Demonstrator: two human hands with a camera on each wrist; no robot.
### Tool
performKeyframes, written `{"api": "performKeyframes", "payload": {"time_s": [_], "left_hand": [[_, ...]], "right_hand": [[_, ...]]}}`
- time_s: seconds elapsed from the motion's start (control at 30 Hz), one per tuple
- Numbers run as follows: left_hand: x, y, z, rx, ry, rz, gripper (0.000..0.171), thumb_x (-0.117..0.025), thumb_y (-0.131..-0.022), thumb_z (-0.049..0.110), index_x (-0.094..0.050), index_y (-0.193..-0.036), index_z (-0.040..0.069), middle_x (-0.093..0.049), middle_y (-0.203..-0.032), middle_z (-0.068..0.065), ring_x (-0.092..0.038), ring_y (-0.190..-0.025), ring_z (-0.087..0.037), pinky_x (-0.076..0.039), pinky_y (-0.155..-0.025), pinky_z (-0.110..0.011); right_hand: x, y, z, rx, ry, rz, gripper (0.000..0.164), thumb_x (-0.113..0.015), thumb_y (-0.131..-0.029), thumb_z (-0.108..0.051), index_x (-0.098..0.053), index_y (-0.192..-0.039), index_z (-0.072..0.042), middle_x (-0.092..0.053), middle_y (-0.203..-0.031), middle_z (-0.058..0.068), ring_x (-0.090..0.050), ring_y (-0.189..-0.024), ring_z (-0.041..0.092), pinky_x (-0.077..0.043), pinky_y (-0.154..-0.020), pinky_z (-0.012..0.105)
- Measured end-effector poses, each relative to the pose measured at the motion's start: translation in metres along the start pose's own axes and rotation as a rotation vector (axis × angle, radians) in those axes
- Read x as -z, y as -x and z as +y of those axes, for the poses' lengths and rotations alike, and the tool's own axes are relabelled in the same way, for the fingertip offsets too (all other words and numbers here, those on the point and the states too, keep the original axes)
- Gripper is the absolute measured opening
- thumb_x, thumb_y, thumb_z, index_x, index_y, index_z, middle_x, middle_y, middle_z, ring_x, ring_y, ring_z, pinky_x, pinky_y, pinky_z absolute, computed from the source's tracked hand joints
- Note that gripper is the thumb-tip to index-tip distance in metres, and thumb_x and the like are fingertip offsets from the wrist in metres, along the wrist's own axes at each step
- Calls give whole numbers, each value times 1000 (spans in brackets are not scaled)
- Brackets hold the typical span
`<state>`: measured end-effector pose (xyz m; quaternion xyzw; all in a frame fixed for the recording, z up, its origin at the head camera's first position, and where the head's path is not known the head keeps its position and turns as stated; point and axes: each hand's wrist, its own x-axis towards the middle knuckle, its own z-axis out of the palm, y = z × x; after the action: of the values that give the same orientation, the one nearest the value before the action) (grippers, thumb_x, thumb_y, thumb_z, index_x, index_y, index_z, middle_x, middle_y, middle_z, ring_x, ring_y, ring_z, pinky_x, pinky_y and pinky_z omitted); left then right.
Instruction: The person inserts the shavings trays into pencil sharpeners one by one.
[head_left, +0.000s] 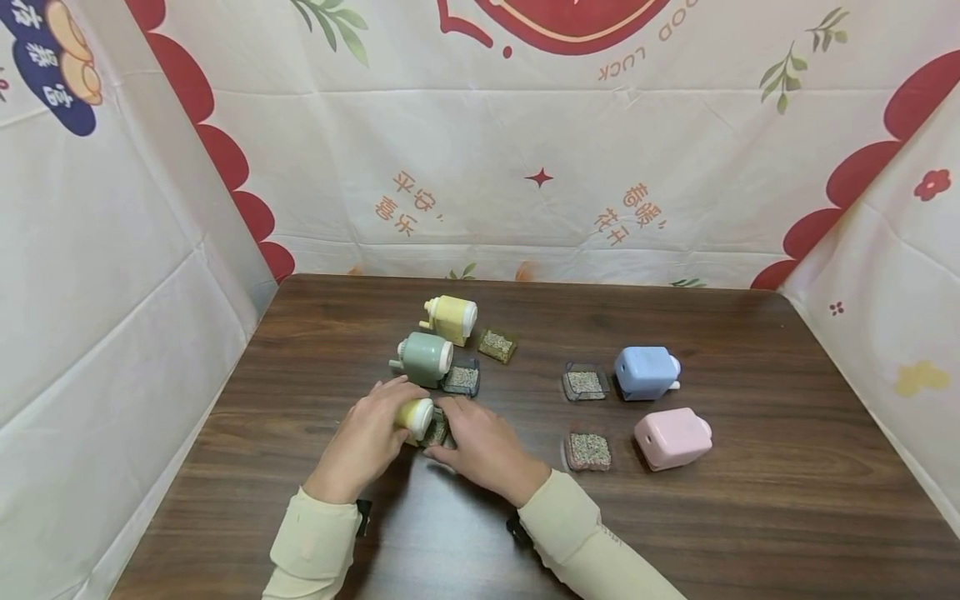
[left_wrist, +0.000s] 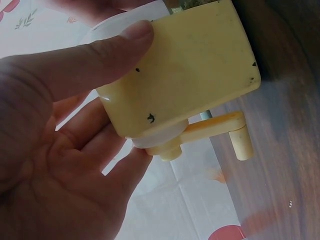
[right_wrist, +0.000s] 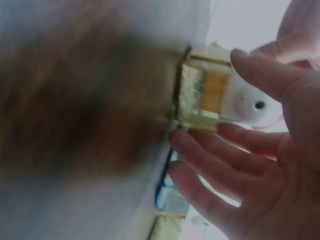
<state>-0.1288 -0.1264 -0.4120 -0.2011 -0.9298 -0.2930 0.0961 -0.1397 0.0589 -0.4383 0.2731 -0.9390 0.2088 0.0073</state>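
Note:
My left hand grips a yellow hand-crank pencil sharpener at the left middle of the table, its thumb on one flat side. The sharpener's crank and white collar show in the left wrist view. Across from it, my right hand pinches a clear yellowish shavings drawer between thumb and fingers, at the sharpener's white front. Shavings fill part of this drawer. Whether it sits partly inside the sharpener cannot be told. In the head view, both hands cover much of the sharpener and drawer.
Beyond the hands stand a green sharpener and another yellow sharpener, with drawers of shavings beside them. To the right are a blue sharpener and a pink sharpener, each with a filled drawer on its left. Printed cloth surrounds the wooden table.

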Motion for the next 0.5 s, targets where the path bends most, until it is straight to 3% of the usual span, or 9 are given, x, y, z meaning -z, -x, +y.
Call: {"api": "performKeyframes", "payload": {"time_s": [0.23,0.5], "left_hand": [[0,-1,0,-3,-8,-1,50,-78,-67,-19,-70,-108,9,-69,-118,-9,-58,-124,-32,-37,-108,-58],[0,-1,1,1,-10,3,49,-78,-67,-18,-70,-107,10,-70,-116,-7,-57,-125,-31,-37,-109,-56]], "right_hand": [[21,2,6,-38,-6,5,55,-73,-88,-40,-57,-133,-12,-63,-127,5,-64,-109,22,-55,-87,42],[21,5,16,-82,31,12,11,-60,-98,-27,-64,-93,-19,-63,-84,-6,-62,-75,12,-53,-63,35]]}}
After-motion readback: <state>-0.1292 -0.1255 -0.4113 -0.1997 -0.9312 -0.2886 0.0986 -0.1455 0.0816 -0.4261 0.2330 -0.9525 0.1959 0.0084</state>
